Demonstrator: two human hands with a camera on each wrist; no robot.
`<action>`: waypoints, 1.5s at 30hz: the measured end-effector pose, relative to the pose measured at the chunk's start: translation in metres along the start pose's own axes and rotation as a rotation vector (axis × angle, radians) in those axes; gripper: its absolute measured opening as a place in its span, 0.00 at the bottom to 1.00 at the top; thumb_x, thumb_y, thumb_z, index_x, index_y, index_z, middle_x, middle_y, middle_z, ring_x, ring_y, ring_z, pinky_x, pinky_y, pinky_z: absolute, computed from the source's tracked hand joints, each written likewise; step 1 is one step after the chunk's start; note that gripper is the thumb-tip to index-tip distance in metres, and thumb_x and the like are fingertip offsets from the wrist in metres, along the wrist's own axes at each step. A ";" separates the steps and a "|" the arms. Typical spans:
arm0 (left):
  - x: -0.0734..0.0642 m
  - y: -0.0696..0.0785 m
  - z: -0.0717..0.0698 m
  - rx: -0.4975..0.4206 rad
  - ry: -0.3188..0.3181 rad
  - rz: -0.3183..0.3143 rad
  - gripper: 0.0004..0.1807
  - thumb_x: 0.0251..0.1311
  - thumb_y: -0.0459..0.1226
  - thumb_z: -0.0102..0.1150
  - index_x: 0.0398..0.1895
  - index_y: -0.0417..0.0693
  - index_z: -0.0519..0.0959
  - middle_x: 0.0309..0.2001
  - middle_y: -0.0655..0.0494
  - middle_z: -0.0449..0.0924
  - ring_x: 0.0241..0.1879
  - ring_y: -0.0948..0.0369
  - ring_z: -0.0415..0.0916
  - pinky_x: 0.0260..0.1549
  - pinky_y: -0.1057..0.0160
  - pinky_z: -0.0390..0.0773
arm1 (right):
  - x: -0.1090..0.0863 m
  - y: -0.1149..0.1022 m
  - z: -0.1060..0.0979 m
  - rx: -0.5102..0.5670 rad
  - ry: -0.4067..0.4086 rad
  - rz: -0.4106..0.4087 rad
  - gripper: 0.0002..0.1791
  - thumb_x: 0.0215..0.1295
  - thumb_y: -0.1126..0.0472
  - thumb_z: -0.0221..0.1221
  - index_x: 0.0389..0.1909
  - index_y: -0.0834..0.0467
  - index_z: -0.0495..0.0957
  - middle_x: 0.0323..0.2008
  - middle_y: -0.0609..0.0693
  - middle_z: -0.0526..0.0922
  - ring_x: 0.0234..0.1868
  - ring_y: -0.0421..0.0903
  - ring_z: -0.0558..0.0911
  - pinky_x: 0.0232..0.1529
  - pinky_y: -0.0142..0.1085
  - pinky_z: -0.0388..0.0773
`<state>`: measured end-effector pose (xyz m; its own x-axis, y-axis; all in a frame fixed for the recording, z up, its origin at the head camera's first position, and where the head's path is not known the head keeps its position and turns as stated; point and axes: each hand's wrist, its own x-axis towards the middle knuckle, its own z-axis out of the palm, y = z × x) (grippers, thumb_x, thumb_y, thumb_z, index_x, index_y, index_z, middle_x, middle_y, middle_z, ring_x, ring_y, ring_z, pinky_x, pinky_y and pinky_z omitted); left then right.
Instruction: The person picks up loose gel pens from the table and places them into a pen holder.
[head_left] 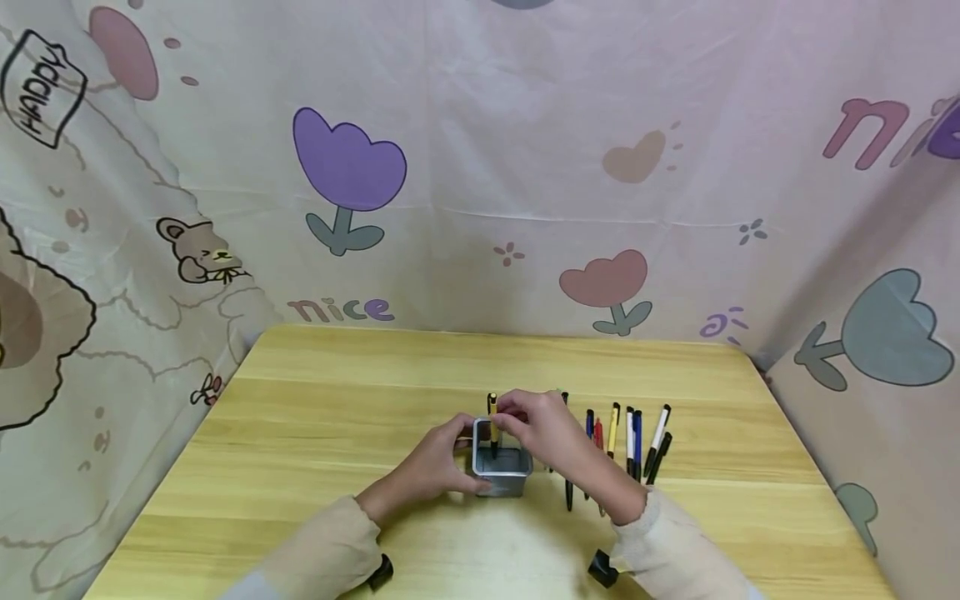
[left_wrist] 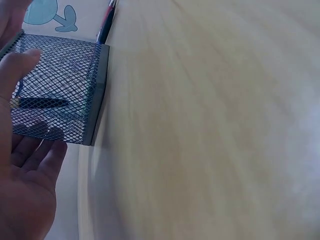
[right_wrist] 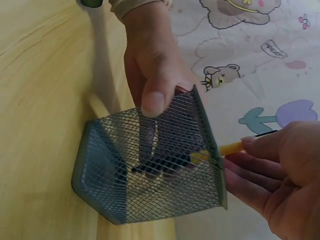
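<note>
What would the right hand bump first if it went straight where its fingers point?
Past the yellow pen it pinches, the right hand would probably meet the mesh cup; depth is unclear.

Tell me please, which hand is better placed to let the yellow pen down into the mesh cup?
Probably the right hand: it pinches the yellow pen by its upper part, and the dark lower part is already inside the mesh cup. The left hand is occupied holding the cup.

Cartoon-printed cloth (head_left: 480, 167) around a wood-grain table (head_left: 337, 375) forms a booth.
</note>
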<state>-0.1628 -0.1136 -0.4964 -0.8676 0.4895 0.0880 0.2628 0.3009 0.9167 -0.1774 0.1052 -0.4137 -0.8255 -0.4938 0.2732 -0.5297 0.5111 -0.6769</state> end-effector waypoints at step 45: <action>0.008 -0.004 0.005 -0.032 -0.011 0.025 0.41 0.46 0.38 0.84 0.62 0.44 0.70 0.63 0.46 0.78 0.67 0.52 0.79 0.69 0.60 0.79 | -0.001 0.001 0.002 -0.084 0.022 0.024 0.11 0.66 0.64 0.68 0.46 0.63 0.87 0.36 0.54 0.92 0.33 0.43 0.91 0.38 0.36 0.92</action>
<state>-0.1690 -0.1068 -0.5016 -0.8561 0.5057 0.1068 0.2704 0.2621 0.9264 -0.1770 0.1047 -0.4166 -0.8418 -0.4655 0.2732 -0.5234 0.5803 -0.6239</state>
